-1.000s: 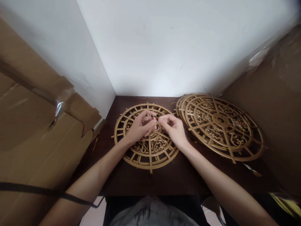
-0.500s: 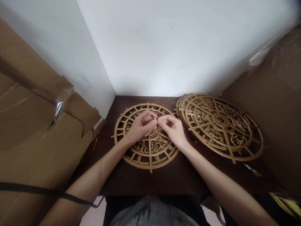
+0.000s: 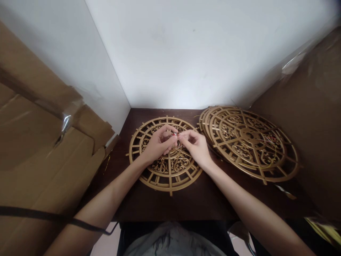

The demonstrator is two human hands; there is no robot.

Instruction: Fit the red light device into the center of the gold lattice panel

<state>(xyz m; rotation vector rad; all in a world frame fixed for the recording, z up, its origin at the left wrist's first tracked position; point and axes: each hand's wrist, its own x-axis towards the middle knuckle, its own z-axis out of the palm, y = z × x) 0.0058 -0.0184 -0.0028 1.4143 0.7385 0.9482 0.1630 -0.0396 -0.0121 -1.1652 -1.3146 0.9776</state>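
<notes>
At centre of the frame, our left hand (image 3: 157, 144) and right hand (image 3: 195, 145) pinch the small red piece (image 3: 174, 134) as before, above the gold openwork disc (image 3: 166, 167); almost nothing moved

A dark brown wooden table (image 3: 186, 202) carries a round gold openwork disc (image 3: 166, 170) lying flat. Just right of that disc lies a stack of similar gold filigree discs (image 3: 250, 142).
</notes>
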